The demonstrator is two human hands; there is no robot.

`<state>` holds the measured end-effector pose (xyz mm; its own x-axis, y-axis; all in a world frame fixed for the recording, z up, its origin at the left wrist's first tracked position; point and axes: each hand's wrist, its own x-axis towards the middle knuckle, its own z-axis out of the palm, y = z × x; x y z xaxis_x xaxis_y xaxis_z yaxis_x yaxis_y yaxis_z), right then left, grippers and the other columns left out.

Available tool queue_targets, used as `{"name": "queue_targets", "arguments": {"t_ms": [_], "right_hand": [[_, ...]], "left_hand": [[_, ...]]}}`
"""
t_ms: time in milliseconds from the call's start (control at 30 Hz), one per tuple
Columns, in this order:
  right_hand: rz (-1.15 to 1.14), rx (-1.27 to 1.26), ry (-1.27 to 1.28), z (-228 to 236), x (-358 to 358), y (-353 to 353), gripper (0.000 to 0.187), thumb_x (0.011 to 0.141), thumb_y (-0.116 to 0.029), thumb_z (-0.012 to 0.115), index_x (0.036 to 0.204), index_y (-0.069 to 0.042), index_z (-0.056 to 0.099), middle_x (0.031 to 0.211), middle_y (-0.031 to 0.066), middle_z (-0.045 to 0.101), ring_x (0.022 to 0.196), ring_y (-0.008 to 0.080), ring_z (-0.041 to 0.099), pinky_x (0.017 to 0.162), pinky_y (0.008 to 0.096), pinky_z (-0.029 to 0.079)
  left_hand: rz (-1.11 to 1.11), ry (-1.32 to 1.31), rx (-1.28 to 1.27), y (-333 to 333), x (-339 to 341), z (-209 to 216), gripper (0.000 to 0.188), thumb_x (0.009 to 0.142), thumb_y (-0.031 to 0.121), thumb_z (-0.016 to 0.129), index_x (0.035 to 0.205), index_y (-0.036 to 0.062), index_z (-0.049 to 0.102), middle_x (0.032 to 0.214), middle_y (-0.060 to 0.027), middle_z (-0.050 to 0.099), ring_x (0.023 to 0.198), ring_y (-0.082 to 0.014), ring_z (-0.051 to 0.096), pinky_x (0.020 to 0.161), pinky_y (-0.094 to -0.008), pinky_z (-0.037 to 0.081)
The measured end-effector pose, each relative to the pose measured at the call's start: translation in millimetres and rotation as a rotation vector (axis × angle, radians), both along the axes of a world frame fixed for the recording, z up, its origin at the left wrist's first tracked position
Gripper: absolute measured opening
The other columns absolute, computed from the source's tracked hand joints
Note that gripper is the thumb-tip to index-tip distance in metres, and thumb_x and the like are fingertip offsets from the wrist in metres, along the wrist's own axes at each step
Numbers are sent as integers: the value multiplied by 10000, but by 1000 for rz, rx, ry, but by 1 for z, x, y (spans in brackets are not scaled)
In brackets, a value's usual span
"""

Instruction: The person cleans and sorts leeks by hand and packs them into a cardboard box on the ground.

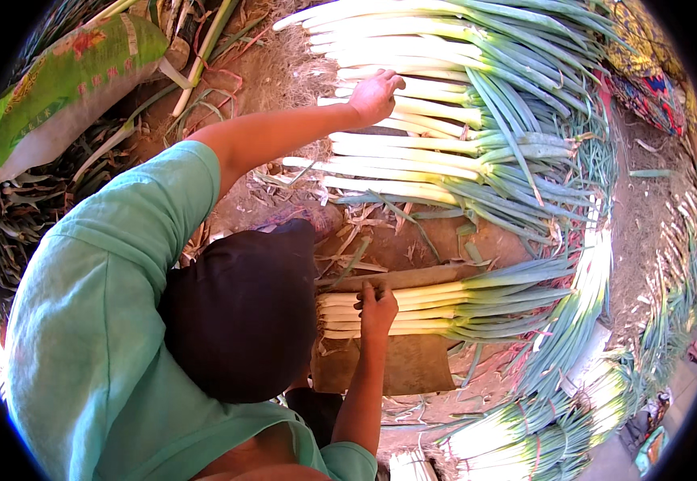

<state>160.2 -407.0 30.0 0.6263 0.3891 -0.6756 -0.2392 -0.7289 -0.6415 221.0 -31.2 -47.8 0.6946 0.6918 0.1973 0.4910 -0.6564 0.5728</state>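
Note:
My left hand reaches over the white stems of a wide row of large green onions. Its fingers curl around the stems there. Lower down, my right hand rests on a smaller bundle of green onions, its fingers bent against the pale stalks. This bundle lies across a brown board, with roots to the left and green leaves to the right. The fingers hide exactly which stalks each hand touches. A dark rounded cloth shape covers the area beside the bundle's root ends.
A green and white sack lies at the upper left over dark leafy scraps. More green onions are bundled at the lower right. Patterned cloth lies at the upper right. Dry leaves and trimmings litter the soil between the two groups.

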Motion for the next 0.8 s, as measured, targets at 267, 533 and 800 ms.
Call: {"name": "queue_targets", "arguments": {"t_ms": [267, 533, 800], "right_hand": [[49, -43, -43, -6, 2, 17, 211, 875, -173, 597, 794, 21, 570, 619, 86, 601, 485, 131, 588, 411, 253, 405], [-9, -91, -36, -11, 0, 23, 236, 861, -159, 619, 780, 58, 572, 612, 114, 596, 496, 167, 585, 458, 299, 472], [-17, -32, -72, -14, -4, 28, 234, 867, -179, 618, 733, -2, 541, 573, 66, 567, 442, 124, 551, 380, 248, 376]], "left_hand": [[-228, 138, 35, 60, 33, 0, 253, 782, 99, 571, 1034, 78, 590, 1001, -108, 562, 995, -287, 548, 802, -393, 482], [-21, 491, -11, 108, 61, 21, 441, 733, 178, 662, 1140, 57, 539, 1082, -136, 523, 1050, -300, 509, 858, -421, 451], [52, 396, 174, 97, 57, 12, 413, 711, 140, 644, 1102, 40, 556, 1074, -135, 516, 1085, -287, 479, 917, -417, 398]]}}
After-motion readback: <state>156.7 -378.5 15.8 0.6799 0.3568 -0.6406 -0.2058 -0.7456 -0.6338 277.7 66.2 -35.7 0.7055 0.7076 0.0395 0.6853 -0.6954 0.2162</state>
